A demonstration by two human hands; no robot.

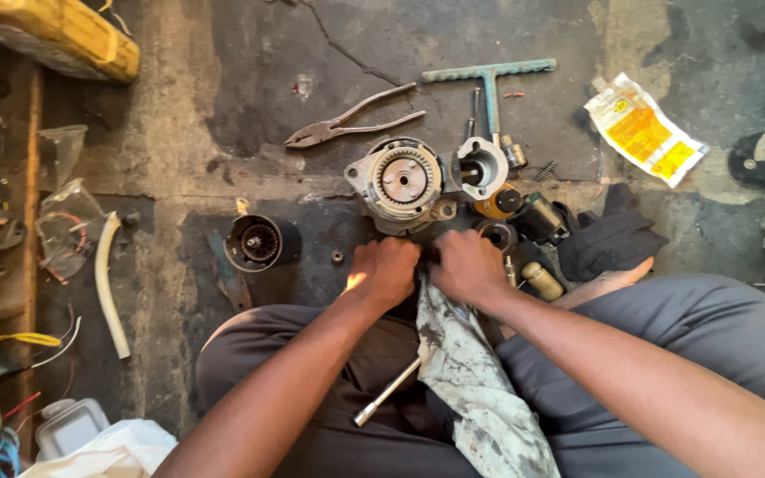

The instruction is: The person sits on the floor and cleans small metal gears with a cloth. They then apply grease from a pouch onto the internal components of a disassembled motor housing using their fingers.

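Grey, oil-stained cloth (471,372) hangs down over the lap of a person sitting cross-legged on a cracked concrete floor (250,53). Both hands meet at the top edge of this cloth. The left hand (385,270) is curled into a fist just left of the cloth's top; what it grips is hidden. The right hand (465,264) is closed on the cloth's upper end, fingers tucked under. A metal rod with a socket end (388,391) lies on the lap just left of the cloth, slanting down to the left. Just above the hands, beyond the cloth, sits a round metal housing with a ring gear (400,181). Pliers (347,119) lie further up and to the left of the cloth. A dark cylindrical part (257,242) stands well left of it.
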